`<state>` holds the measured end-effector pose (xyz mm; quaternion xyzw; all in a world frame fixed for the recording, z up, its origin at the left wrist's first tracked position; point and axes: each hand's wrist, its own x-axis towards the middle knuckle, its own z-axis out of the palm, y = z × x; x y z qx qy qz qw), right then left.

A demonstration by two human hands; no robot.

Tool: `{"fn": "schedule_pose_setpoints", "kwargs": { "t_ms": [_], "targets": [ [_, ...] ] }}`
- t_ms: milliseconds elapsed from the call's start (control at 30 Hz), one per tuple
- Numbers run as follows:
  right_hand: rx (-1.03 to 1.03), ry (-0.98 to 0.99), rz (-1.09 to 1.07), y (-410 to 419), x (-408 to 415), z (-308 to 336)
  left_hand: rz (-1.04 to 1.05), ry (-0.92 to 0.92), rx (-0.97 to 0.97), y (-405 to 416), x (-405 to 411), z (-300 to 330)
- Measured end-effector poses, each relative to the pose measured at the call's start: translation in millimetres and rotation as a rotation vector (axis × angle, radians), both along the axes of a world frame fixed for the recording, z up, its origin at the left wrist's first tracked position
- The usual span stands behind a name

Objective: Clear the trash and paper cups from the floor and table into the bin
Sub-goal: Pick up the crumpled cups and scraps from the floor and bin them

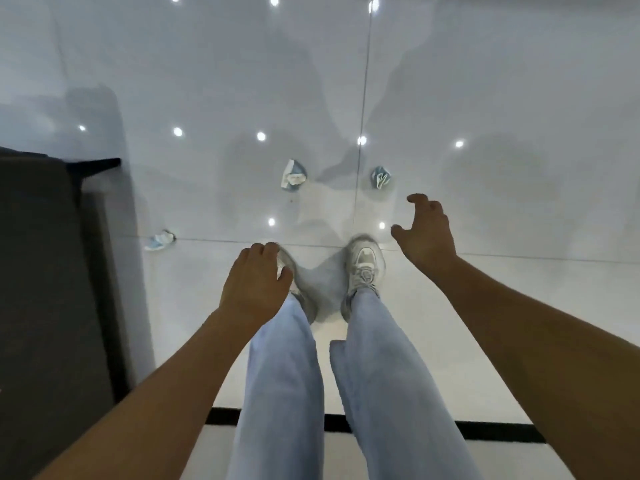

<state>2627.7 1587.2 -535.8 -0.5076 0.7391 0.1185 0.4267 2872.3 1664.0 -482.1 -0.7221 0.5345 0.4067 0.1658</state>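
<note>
Three crumpled blue-and-white pieces of trash lie on the glossy white floor. One piece sits ahead of my feet, a second piece lies to its right, and a third piece lies at the left near the dark furniture. My left hand hangs over my left shoe with fingers loosely curled, holding nothing. My right hand is spread with fingers relaxed, below and right of the second piece, apart from it. No bin or paper cup is in view.
A dark grey piece of furniture fills the left edge. My legs in light jeans and white shoes stand mid-frame. A black strip crosses the floor behind my feet. Ceiling lights reflect in the tiles.
</note>
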Motion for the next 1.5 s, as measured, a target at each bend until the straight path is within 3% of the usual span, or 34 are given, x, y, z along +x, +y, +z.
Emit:
{"fn": "schedule_pose_setpoints", "kwargs": {
  "t_ms": [333,633,867,1167,1500],
  "targets": [
    [-0.074,0.001,0.020,-37,-3,-244,0.046,0.078,-0.076,-7,0,-231],
    [-0.154,0.070,0.183,-39,-1,-329,0.093,0.105,-0.060,8,18,-315],
    [-0.203,-0.040,0.235,-19,46,-307,0.117,0.145,-0.095,0,24,-306],
    [-0.180,-0.332,0.463,48,141,-205,0.213,0.180,-0.099,-7,37,-215],
    [-0.137,-0.421,0.659,77,178,-116,0.364,0.449,-0.003,27,70,-127]
  ]
}}
